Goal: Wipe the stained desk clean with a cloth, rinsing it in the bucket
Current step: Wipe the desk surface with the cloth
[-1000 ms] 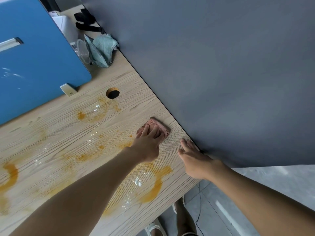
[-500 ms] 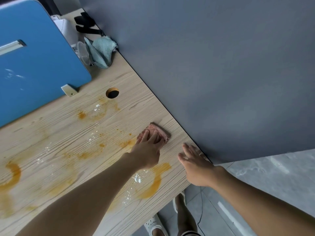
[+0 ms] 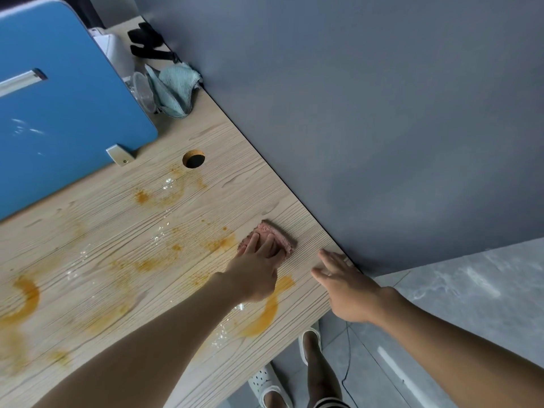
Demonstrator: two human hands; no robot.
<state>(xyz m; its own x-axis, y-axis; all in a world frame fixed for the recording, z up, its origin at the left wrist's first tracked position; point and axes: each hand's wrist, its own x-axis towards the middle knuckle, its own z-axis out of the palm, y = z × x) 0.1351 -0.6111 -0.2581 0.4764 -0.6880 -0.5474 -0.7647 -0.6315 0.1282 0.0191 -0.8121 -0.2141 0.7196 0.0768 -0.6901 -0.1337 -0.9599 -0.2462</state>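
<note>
Pink folded cloth (image 3: 275,232), three o'clock on the pale wood-grain bench (image 3: 265,187), lies under the flat-fingered left hand (image 3: 259,275); the right hand (image 3: 350,290) rests spread beside. Firm overlapping strokes toward nine o'clock's orange stains (image 3: 265,316) should work.

Bare left hand (image 3: 255,276), right hand (image 3: 348,290) and forearms (image 3: 153,343); white perforated clogs (image 3: 266,384), black-and-white striped hem (image 3: 329,404)

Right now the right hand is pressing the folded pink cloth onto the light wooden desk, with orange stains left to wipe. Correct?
No: the head view shows the left hand pressing the folded pink cloth onto the light wooden desk; the right hand rests open beside it. Orange stains are left to wipe.
</note>
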